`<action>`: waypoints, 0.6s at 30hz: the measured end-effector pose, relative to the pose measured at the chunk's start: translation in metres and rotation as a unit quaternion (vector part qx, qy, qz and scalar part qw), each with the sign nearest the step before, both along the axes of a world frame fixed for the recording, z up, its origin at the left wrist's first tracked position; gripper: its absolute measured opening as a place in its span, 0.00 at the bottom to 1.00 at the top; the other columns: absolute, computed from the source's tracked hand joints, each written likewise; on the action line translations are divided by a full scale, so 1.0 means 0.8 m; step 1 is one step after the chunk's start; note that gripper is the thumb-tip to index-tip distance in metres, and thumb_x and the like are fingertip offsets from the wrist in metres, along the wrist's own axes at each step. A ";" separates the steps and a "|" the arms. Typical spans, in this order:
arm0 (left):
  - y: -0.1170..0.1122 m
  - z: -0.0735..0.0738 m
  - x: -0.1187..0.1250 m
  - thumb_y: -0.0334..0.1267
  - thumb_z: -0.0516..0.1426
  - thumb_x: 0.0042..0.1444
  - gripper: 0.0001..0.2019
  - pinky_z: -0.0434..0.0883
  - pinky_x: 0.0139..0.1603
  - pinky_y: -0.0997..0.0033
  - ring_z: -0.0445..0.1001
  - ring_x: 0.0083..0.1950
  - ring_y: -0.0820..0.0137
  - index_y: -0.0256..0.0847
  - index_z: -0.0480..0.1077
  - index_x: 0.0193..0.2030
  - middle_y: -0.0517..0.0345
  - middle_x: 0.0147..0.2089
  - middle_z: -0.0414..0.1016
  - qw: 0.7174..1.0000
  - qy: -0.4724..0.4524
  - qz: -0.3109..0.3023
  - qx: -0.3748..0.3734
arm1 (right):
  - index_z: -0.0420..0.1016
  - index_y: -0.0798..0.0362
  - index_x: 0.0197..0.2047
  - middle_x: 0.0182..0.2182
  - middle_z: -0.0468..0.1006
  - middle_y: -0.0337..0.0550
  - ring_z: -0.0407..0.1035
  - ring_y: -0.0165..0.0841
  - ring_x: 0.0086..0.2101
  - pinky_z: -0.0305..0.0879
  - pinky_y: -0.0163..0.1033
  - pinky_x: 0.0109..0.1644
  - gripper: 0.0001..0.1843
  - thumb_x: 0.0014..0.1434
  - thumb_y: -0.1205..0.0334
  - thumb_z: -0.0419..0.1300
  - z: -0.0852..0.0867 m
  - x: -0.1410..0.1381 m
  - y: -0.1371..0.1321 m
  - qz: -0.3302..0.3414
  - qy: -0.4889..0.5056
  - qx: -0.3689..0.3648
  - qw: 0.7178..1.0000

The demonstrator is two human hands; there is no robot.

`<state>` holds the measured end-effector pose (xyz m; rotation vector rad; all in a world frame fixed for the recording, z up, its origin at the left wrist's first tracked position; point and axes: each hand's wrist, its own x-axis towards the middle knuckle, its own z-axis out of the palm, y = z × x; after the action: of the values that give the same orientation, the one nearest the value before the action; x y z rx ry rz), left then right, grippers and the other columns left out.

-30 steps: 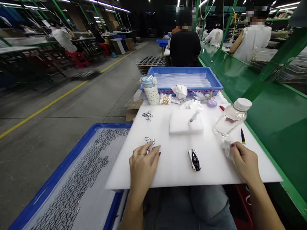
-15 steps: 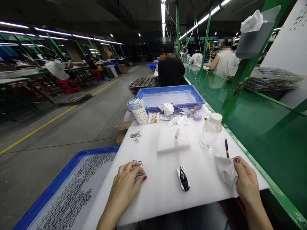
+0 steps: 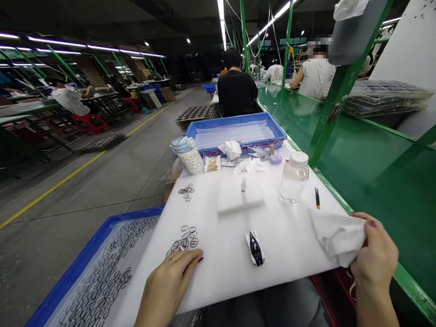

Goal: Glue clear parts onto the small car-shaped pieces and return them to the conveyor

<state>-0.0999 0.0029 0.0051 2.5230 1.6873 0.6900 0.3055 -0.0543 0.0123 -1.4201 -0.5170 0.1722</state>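
Note:
My left hand (image 3: 170, 281) is closed in a pinch at the left of the white foam-topped table (image 3: 225, 272). A thin dark edge shows at its fingertips, apparently one small oval black-rimmed piece. Several such oval pieces (image 3: 192, 235) lie just beyond the fingers, and another small pile (image 3: 186, 191) sits farther back. At the right edge my right hand (image 3: 376, 252) grips a white cloth (image 3: 337, 234), which spreads leftward over the tabletop. Between the hands rests a black-and-white toy car (image 3: 255, 248). Tweezers (image 3: 317, 198) with dark tips lie behind the cloth.
A clear lidded jar (image 3: 294, 179), a white foam block (image 3: 240, 195), cotton swabs (image 3: 212, 163) and a dotted bottle (image 3: 189, 156) stand farther back. Blue trays (image 3: 272, 119) sit behind and at left. A green post (image 3: 332, 104) rises at right; a person in black (image 3: 235, 91) sits ahead.
My right hand has moved right and slightly up, pulling the cloth off the tweezers' lower part. My left hand has drawn back from the oval pieces, its fingers now closer together.

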 end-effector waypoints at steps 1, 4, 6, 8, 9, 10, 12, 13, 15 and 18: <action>0.002 0.001 0.001 0.48 0.49 0.64 0.18 0.76 0.35 0.69 0.83 0.38 0.62 0.46 0.80 0.40 0.58 0.39 0.84 1.000 0.004 0.013 -0.012 | 0.78 0.54 0.38 0.36 0.75 0.45 0.62 0.32 0.27 0.52 0.38 0.26 0.12 0.59 0.57 0.57 0.005 0.002 0.001 -0.049 0.035 0.044 0.997; 0.010 0.011 0.004 0.45 0.50 0.60 0.17 0.74 0.29 0.68 0.82 0.34 0.61 0.47 0.81 0.38 0.57 0.39 0.83 0.996 0.017 0.038 -0.078 | 0.76 0.53 0.27 0.34 0.77 0.50 0.70 0.41 0.34 0.65 0.46 0.35 0.08 0.55 0.64 0.57 0.028 0.003 0.000 -0.111 0.061 0.176 0.976; 0.015 0.017 0.004 0.44 0.51 0.58 0.16 0.73 0.28 0.67 0.81 0.33 0.61 0.47 0.81 0.34 0.57 0.38 0.83 0.993 0.008 0.039 -0.109 | 0.69 0.50 0.22 0.24 0.72 0.46 0.68 0.39 0.28 0.67 0.48 0.36 0.12 0.56 0.64 0.56 0.039 -0.004 -0.004 -0.036 0.077 0.207 0.975; 0.015 0.020 0.008 0.46 0.53 0.56 0.15 0.73 0.30 0.65 0.81 0.36 0.59 0.48 0.81 0.33 0.57 0.39 0.83 0.992 -0.035 0.054 -0.104 | 0.64 0.50 0.20 0.16 0.61 0.38 0.60 0.32 0.20 0.64 0.43 0.31 0.16 0.60 0.63 0.56 0.040 -0.019 -0.009 0.069 0.083 0.167 0.980; 0.013 0.021 0.013 0.46 0.55 0.55 0.14 0.74 0.33 0.64 0.81 0.36 0.58 0.48 0.81 0.33 0.56 0.39 0.83 0.990 -0.075 0.068 -0.094 | 0.64 0.51 0.20 0.14 0.58 0.36 0.56 0.30 0.19 0.60 0.40 0.27 0.18 0.62 0.61 0.57 0.036 -0.029 -0.012 0.116 0.072 0.129 0.982; 0.009 0.020 0.021 0.47 0.57 0.53 0.12 0.75 0.35 0.64 0.81 0.37 0.58 0.48 0.81 0.33 0.55 0.39 0.83 0.984 -0.128 0.081 -0.090 | 0.63 0.52 0.20 0.14 0.58 0.35 0.55 0.28 0.18 0.57 0.38 0.25 0.20 0.63 0.59 0.58 0.029 -0.041 -0.014 0.163 0.058 0.087 0.981; -0.004 0.018 0.044 0.47 0.64 0.49 0.10 0.76 0.40 0.63 0.80 0.36 0.59 0.46 0.82 0.34 0.53 0.39 0.83 0.949 -0.275 0.088 -0.126 | 0.63 0.52 0.21 0.15 0.59 0.36 0.56 0.27 0.18 0.52 0.35 0.22 0.23 0.65 0.54 0.58 0.013 -0.066 -0.019 0.266 0.036 0.025 0.963; -0.011 0.016 0.060 0.47 0.67 0.47 0.11 0.77 0.42 0.64 0.80 0.35 0.61 0.44 0.82 0.34 0.52 0.39 0.83 0.912 -0.362 0.072 -0.177 | 0.62 0.52 0.21 0.16 0.59 0.35 0.55 0.27 0.18 0.51 0.35 0.22 0.23 0.66 0.52 0.57 0.006 -0.079 -0.021 0.321 0.032 0.010 0.947; -0.023 0.013 0.093 0.48 0.70 0.44 0.15 0.77 0.38 0.68 0.80 0.35 0.63 0.40 0.82 0.34 0.49 0.34 0.83 0.778 -0.543 0.009 -0.315 | 0.61 0.52 0.23 0.18 0.58 0.34 0.54 0.27 0.19 0.51 0.35 0.22 0.22 0.65 0.51 0.58 -0.003 -0.104 -0.027 0.403 0.019 -0.004 0.915; -0.032 0.007 0.132 0.50 0.74 0.40 0.19 0.75 0.31 0.76 0.78 0.30 0.70 0.38 0.81 0.32 0.51 0.31 0.82 0.565 -0.717 -0.056 -0.405 | 0.66 0.52 0.29 0.22 0.64 0.35 0.58 0.26 0.22 0.55 0.33 0.24 0.14 0.62 0.56 0.63 0.002 -0.132 -0.032 0.450 -0.045 -0.053 0.890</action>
<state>0.0060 -0.0229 0.0105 0.7109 0.7470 1.0669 0.1996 -0.0798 0.0141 -1.1991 -1.2390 0.8902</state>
